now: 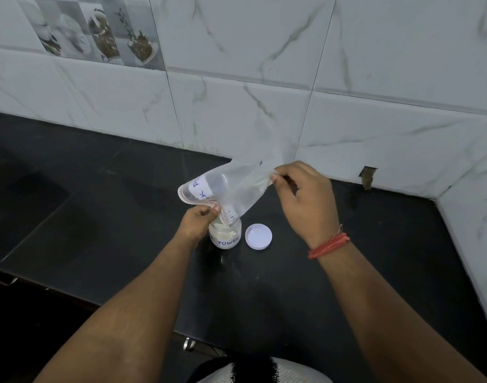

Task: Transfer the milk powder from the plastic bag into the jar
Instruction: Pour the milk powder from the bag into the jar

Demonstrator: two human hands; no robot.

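Milk powder (223, 233), pale cream and clumped, sits inside a small clear jar (225, 235) that stands upright on the black stone counter (121, 205); a white label with blue handwriting wraps the jar's lower half. Above it, a clear zip-top plastic bag (231, 186) with a pink seal strip and its own handwritten white label is tipped mouth-down, the open end reaching the jar's rim. The bag looks nearly emptied, though a thin film of powder may cling inside; the plastic is too hazy to be sure.

The left hand (199, 219) is curled, thumb and fingers pinching the bag's mouth edge right at the jar opening, and the hand's side lies against the jar's left shoulder. The right hand (303, 197) is raised higher and to the right, its thumb and fingertips pinching the bag's bottom corner and lifting it so the bag slopes down to the left. A red thread band (329, 246) circles the right wrist.

Just beside the jar, on its right, a round white plastic lid (258, 236) lies flat on the counter, inner side up, not touching the jar. Grey-veined white marble tiles (264, 78) cover the wall behind.
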